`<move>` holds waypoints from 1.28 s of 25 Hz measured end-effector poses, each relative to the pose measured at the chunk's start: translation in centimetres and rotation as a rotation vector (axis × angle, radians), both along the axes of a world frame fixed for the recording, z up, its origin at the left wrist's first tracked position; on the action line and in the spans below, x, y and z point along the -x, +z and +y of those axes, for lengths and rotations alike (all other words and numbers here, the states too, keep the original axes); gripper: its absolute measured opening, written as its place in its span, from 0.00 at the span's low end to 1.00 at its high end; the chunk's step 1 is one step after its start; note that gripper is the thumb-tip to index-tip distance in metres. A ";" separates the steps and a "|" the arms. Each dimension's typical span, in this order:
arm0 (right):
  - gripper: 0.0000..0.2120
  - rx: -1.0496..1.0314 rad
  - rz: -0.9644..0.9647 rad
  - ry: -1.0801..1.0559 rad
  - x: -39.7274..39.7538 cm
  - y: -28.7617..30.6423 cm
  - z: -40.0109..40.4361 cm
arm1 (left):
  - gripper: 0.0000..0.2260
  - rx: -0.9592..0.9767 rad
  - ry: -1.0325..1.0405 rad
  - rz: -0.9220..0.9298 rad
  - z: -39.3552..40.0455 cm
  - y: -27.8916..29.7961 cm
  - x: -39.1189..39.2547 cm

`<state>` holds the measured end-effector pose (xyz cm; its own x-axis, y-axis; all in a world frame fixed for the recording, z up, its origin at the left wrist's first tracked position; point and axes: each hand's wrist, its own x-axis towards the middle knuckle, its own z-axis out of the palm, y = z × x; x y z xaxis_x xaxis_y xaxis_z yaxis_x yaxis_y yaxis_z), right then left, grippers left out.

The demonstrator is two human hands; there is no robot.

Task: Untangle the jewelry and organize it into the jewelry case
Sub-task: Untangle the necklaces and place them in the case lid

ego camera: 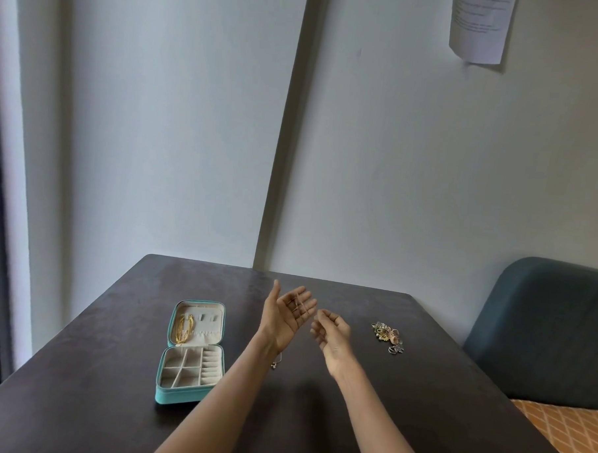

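A thin rose-gold necklace (298,306) lies across the fingers of my left hand (284,317), which is raised palm up above the dark table (438,386). The necklace's lower end and small pendant (275,364) hang below my left wrist. My right hand (332,332) is just to the right, its fingers curled, with the fingertips pinching the chain where it leaves the left fingers. The teal jewelry case (180,397) lies open to the left, its cream compartments bare and gold chains (183,328) hanging in its lid. A tangled jewelry pile (387,334) sits to the right.
The table stands against a grey wall. A blue upholstered headboard (543,326) and an orange patterned cover (569,433) are at the right, past the table edge. A curtain hangs at the far left, and a paper sheet (481,25) is stuck high on the wall.
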<state>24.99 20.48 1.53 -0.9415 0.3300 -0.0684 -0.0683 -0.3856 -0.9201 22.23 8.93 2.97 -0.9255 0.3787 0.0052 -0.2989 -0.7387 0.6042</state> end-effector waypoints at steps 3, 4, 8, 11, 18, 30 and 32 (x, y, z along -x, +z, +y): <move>0.04 -0.304 0.041 -0.059 -0.2 -0.5 1.0 | 0.28 -0.068 0.087 -0.036 0.0 -0.7 0.3; 0.05 -0.446 0.063 -0.071 -0.2 -0.5 1.3 | 0.28 -0.067 0.102 -0.043 0.1 -0.9 0.4; 0.08 -1.103 0.171 -0.086 -0.2 0.3 0.8 | 0.28 -0.032 0.125 -0.048 0.5 -0.7 0.1; 0.09 -1.357 0.114 -0.131 -0.1 1.2 -0.6 | 0.29 -0.044 0.128 -0.053 0.8 -0.4 -0.3; 0.08 -1.366 0.023 -0.097 0.8 2.6 -1.0 | 0.24 -0.134 0.105 -0.098 0.4 -0.6 -0.2; 0.09 -0.899 -0.005 0.181 1.5 5.5 -1.4 | 0.04 0.545 0.075 -0.031 -3.6 2.5 1.0; 0.09 -0.966 -0.008 0.200 1.7 6.0 -1.6 | 0.04 0.680 0.140 0.042 -4.6 2.7 1.1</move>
<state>23.25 18.89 7.50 -0.9867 0.0822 0.1402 -0.0762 0.5280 -0.8458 21.17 4.35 5.69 -0.9700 0.1879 -0.1539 -0.1946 -0.2220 0.9554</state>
